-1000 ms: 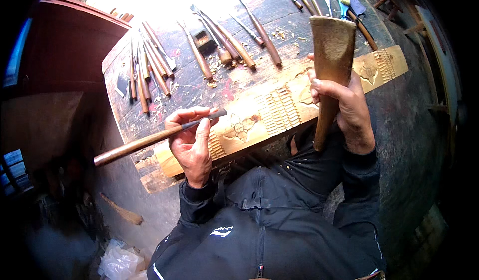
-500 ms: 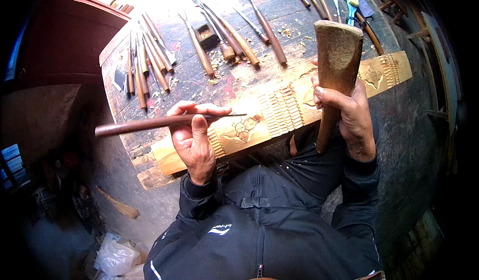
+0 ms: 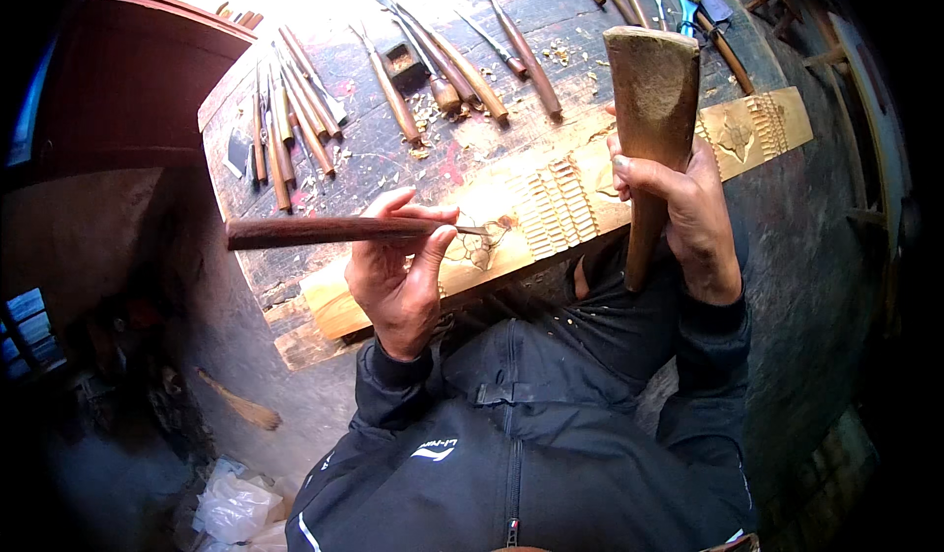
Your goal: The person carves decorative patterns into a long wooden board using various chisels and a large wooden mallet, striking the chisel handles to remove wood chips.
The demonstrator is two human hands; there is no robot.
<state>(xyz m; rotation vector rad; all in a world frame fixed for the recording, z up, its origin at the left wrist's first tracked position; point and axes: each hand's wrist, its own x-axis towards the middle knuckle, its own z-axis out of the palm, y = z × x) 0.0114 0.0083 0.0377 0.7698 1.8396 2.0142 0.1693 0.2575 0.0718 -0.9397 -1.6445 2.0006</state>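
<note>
Closest is the front of the dark zipped jacket [image 3: 423, 493], with both sleeves reaching up from it. The left hand [image 3: 398, 282] pinches a chisel [image 3: 315, 233] between thumb and fingers, near its metal end; the dark wooden handle points out to the left. The right hand [image 3: 696, 220] is wrapped around the narrow part of a wooden mallet [image 3: 657, 90], whose broad end stands uppermost, well apart from the chisel.

Beyond the hands, a long pale board [image 3: 339, 304] lies slantwise along the near side of the tabletop [image 3: 366, 193]. The chisel's tip is over a carved flower [image 3: 476, 249] on it (whether it touches the wood, I cannot tell). Rows of short notches [image 3: 557, 208] run across the board to the right of that flower.

Farther off, wooden-handled tools [image 3: 393, 108] lie in loose groups among curled shavings. Toward the far right is a blue-handled brush [image 3: 687, 6].
</note>
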